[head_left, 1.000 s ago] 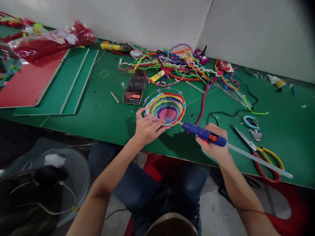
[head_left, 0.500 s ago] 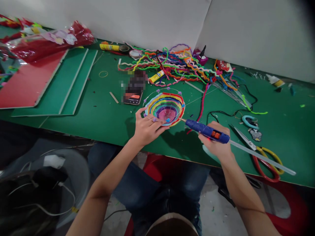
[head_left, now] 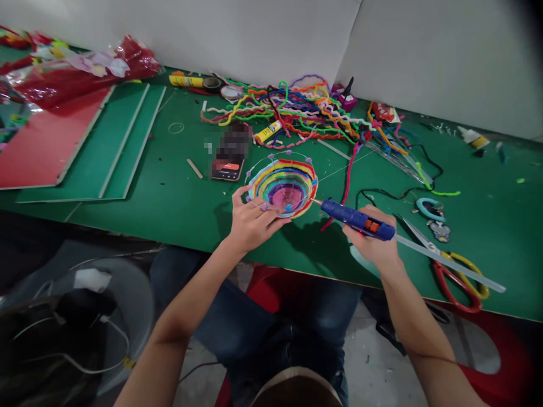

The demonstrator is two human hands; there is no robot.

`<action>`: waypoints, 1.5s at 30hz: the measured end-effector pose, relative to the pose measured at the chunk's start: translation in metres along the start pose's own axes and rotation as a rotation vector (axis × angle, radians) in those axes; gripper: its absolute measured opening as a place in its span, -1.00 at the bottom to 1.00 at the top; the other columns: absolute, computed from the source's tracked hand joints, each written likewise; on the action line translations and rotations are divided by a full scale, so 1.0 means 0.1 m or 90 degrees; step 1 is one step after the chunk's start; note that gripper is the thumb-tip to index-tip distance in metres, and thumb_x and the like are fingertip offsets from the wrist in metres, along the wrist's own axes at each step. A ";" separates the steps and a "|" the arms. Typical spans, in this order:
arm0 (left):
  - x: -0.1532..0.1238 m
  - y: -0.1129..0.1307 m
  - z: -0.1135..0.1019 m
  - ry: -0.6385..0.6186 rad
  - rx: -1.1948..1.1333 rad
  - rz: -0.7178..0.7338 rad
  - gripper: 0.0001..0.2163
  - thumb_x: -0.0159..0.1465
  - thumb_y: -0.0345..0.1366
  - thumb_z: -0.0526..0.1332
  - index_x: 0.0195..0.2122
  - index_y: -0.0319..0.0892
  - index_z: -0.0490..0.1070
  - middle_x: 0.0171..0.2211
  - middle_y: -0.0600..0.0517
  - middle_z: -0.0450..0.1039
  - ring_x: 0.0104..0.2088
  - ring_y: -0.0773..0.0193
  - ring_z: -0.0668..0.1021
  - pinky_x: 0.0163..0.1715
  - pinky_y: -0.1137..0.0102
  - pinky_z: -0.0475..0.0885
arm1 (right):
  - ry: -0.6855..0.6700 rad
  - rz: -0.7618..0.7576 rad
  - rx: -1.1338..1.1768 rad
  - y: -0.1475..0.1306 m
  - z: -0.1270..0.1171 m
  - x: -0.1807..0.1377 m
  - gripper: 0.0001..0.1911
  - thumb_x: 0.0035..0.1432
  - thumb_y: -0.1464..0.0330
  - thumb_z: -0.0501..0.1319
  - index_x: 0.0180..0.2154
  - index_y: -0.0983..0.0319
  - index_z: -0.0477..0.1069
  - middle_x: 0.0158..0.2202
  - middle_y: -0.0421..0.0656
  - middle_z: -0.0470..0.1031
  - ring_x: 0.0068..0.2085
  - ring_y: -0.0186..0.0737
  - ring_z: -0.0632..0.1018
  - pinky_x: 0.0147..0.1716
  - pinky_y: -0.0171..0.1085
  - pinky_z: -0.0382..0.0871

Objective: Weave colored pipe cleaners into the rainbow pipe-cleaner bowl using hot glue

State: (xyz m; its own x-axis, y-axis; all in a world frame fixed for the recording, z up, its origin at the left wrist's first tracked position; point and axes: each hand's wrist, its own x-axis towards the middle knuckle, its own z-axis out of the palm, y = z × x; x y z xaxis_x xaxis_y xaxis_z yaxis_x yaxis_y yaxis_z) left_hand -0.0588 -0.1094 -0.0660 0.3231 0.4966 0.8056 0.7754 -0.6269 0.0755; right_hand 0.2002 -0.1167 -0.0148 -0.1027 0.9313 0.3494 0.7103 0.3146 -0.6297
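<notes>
A small bowl (head_left: 283, 186) coiled from many-coloured pipe cleaners rests on the green table (head_left: 178, 186). My left hand (head_left: 251, 220) grips its near rim with the fingers curled round it. My right hand (head_left: 370, 244) is closed round a blue hot glue gun (head_left: 357, 220), with a clear glue stick (head_left: 449, 264) sticking out behind it. The gun's nozzle touches the right side of the bowl's rim.
A tangle of coloured pipe cleaners (head_left: 305, 110) lies behind the bowl. A phone (head_left: 229, 161) sits to its left, and red-and-yellow scissors (head_left: 458, 271) lie at the right. Green and red boards (head_left: 85, 141) are stacked at the left. A white wall runs along the back.
The glue gun's nozzle has moved up along the bowl's right rim, from the lower right edge to higher on the side. My left hand has kept its hold.
</notes>
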 end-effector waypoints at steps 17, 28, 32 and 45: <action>0.01 0.00 -0.01 0.005 -0.004 0.008 -0.88 0.17 -0.29 0.32 -0.43 -0.12 0.38 -0.55 0.19 0.53 -0.49 0.31 0.55 0.05 0.12 0.23 | -0.001 0.040 -0.009 0.09 0.02 0.07 -0.69 -0.09 0.36 0.22 -0.67 0.14 0.08 -0.66 -0.28 0.20 -0.57 -0.33 0.26 -0.54 -0.25 0.16; -0.02 -0.01 0.01 -0.006 -0.015 -0.009 -0.87 0.16 -0.23 0.32 -0.42 -0.08 0.39 -0.52 0.22 0.55 -0.47 0.31 0.56 0.08 0.12 0.20 | -0.013 0.038 0.117 0.20 0.03 0.10 -0.70 -0.01 0.23 0.33 -0.58 0.18 0.26 -0.64 -0.30 0.28 -0.60 -0.38 0.29 -0.60 -0.30 0.20; -0.01 -0.02 0.01 0.002 -0.009 -0.008 -0.91 0.18 -0.25 0.30 -0.38 -0.08 0.41 -0.52 0.20 0.54 -0.48 0.30 0.55 0.07 0.11 0.22 | 0.000 0.090 0.135 0.26 0.06 0.09 -0.72 -0.05 0.19 0.36 -0.53 0.18 0.33 -0.57 -0.28 0.36 -0.54 -0.34 0.38 -0.52 -0.27 0.32; -0.04 -0.02 0.00 0.060 0.016 -0.091 -0.90 0.22 -0.21 0.21 -0.37 -0.09 0.38 -0.51 0.11 0.53 -0.45 0.24 0.54 0.01 0.12 0.30 | 0.162 0.318 0.063 1.08 0.01 0.57 -0.58 -0.21 0.12 0.38 -0.34 0.28 0.49 -0.36 -0.07 0.55 -0.28 -0.06 0.54 -0.20 -0.05 0.45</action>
State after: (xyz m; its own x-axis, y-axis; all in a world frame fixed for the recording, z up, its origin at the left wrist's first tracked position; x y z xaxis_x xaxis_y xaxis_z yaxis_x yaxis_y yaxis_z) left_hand -0.0618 -0.1099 -0.0695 0.1565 0.5202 0.8396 0.8234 -0.5382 0.1799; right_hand 0.2702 -0.0295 -0.0635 0.4091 0.9016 0.1405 0.5598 -0.1264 -0.8189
